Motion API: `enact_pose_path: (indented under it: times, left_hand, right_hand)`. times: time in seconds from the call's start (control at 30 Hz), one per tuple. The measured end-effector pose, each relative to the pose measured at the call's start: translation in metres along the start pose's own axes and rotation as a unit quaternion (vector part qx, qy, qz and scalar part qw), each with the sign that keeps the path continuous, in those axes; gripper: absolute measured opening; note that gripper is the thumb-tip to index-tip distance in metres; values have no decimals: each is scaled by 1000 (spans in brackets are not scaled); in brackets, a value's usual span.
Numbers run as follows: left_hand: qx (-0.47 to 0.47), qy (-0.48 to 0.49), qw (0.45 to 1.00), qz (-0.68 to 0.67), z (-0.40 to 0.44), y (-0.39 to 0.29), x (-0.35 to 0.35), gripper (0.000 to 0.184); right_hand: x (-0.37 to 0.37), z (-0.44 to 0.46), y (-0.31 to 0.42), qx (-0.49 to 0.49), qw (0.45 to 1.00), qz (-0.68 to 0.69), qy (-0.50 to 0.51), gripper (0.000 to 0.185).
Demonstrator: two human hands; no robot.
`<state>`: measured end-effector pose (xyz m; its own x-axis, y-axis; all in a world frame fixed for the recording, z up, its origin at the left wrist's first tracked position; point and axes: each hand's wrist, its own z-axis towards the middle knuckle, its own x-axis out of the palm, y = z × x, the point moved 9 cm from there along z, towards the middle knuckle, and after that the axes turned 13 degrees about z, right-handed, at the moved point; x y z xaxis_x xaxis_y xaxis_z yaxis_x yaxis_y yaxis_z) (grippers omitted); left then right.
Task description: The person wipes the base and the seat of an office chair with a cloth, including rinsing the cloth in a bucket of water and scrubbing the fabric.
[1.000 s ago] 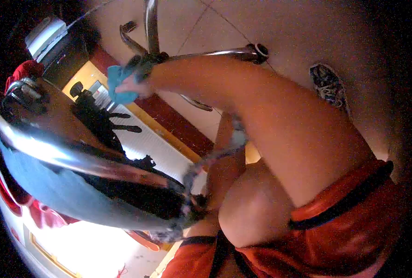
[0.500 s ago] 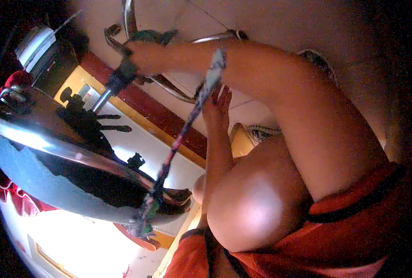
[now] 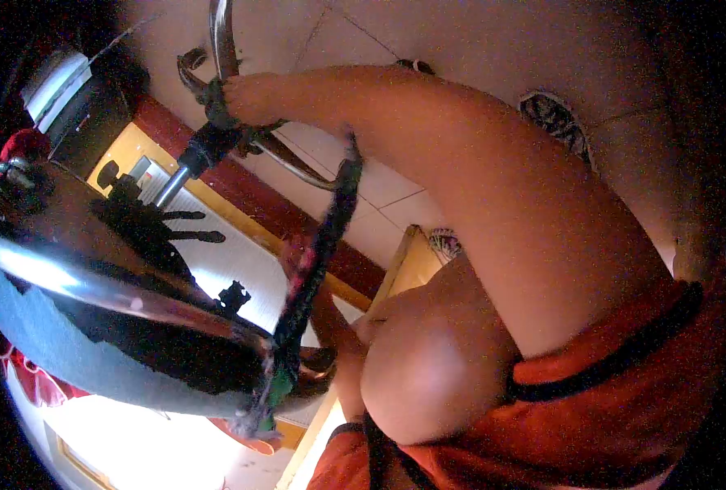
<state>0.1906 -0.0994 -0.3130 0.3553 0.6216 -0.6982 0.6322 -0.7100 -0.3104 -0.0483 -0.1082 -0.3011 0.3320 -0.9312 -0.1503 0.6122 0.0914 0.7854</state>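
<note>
My right hand (image 3: 247,100), on the long arm crossing the view, is closed on a dark greenish cloth (image 3: 213,104). It presses the cloth around a curved metal leg of a swivel chair base (image 3: 226,37), close to the hub (image 3: 208,145). My left hand (image 3: 297,255) is lower, partly behind a hanging dark, multicoloured strip (image 3: 320,241); its fingers are blurred and dim. The chair's metal post (image 3: 171,186) runs from the hub to a black mechanism (image 3: 138,216) under the seat. Whether the left hand touches the strip is unclear.
My bent knee (image 3: 420,367) is between my arms. Patterned shoes (image 3: 555,122) rest on the tiled floor (image 3: 477,49). A shiny metal rim (image 3: 118,290) with bluish cloth (image 3: 69,327) fills the lower left. A maroon skirting band (image 3: 248,196) runs along the wall.
My left hand has moved down and left, away from the chair legs. My right hand has shifted slightly, with the cloth now nearer the hub. The hanging strip's upper end has swung left and down.
</note>
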Motion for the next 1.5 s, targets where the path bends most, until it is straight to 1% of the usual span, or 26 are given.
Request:
enact_pose_path:
  times: [0.03, 0.07, 0.1, 0.13, 0.2, 0.23, 0.27, 0.33, 0.37, 0.4, 0.47, 0.53, 0.7, 0.77, 0.8, 0.87, 0.9, 0.93, 1.1, 1.23, 1.3, 1.37, 1.4, 1.43, 1.47, 1.5]
  left_hand:
    - [0, 1, 1000, 2, 2, -1, 3, 30]
    - [-2, 2, 1000, 4, 2, 0, 4, 30]
    - [-3, 2, 1000, 6, 2, 1, 4, 31]
    - [-3, 1, 1000, 7, 2, 1, 5, 31]
    - [-2, 2, 1000, 6, 2, 1, 6, 31]
    - [-3, 2, 1000, 8, 1, 1, 6, 31]
    - [0, 1, 1000, 11, 1, 2, 5, 31]
    - [2, -3, 1000, 13, 0, 4, 4, 31]
    - [3, -2, 1000, 12, 1, 4, 5, 31]
    - [4, -4, 1000, 11, 2, 4, 6, 31]
    - [4, -4, 1000, 13, 2, 4, 7, 31]
    - [3, -1, 1000, 20, 0, 6, 10, 31]
    - [11, 0, 1000, 24, 7, 7, 14, 31]
    - [17, 0, 1000, 27, 9, 4, 16, 32]
    - [20, -1, 999, 31, 8, 4, 14, 32]
    - [32, -3, 998, 46, 5, 4, 14, 32]
    - [39, -4, 998, 57, 2, 4, 14, 32]
    - [51, -3, 996, 69, 0, 3, 18, 32]
    - [146, -2, 975, 165, -9, -19, 44, 32]
    - [274, -33, 927, 254, -19, -55, 65, 32]
    - [129, 81, 968, 200, -20, -44, 78, 36]
    - [280, 60, 921, 263, -9, -39, 79, 42]
    - [122, 128, 984, 22, -5, -18, 69, 46]
    - [-45, 198, 954, -220, -18, -5, 72, 50]
    - [-23, 197, 952, -234, -32, -16, 69, 50]
    - [-107, 161, 868, -457, -54, -28, 65, 52]
  right_hand:
    - [-14, -2, 8, -25, 999, -28, -27, 44]
    - [-24, 8, 10, 65, 996, 36, 52, 51]
    - [-26, 14, 19, 151, 975, 102, 128, 57]
    - [-34, 26, 37, 191, 962, 172, 91, 62]
    - [7, 73, 33, 203, 947, 250, 14, 64]
    - [49, 97, 29, 176, 947, 269, -21, 62]
    - [51, 98, 26, 178, 946, 272, -20, 62]
    - [76, 93, 25, 206, 935, 275, 91, 52]
    - [77, 86, 20, 209, 934, 275, 95, 52]
    - [75, 81, 10, 200, 934, 290, 64, 46]
    - [66, 66, -9, 211, 944, 236, 94, 38]
    - [55, 45, -13, 233, 945, 171, 151, 36]
    - [39, 61, -1, 99, 987, 56, 113, 35]
    - [36, 69, 14, 197, 949, 237, 59, 38]
    - [27, 71, 30, 236, 912, 335, 12, 40]
    - [44, 73, 42, 149, 964, 198, 97, 37]
    - [51, 74, 50, 98, 978, 131, 127, 36]
    - [57, 64, 44, 92, 976, 122, 152, 36]
    - [25, -35, 50, 132, 964, 138, 183, 41]
    - [3, -88, 77, 189, 955, 133, 185, 46]
    - [-8, -103, 93, 222, 950, 137, 170, 49]
    - [-29, -109, 96, 277, 938, 160, 134, 52]
    - [-43, -116, 101, 337, 913, 202, 109, 53]
    - [-48, -125, 110, 351, 905, 204, 128, 54]
    - [-52, -134, 118, 362, 897, 203, 149, 54]
    - [-78, -135, 149, 410, 860, 250, 173, 54]
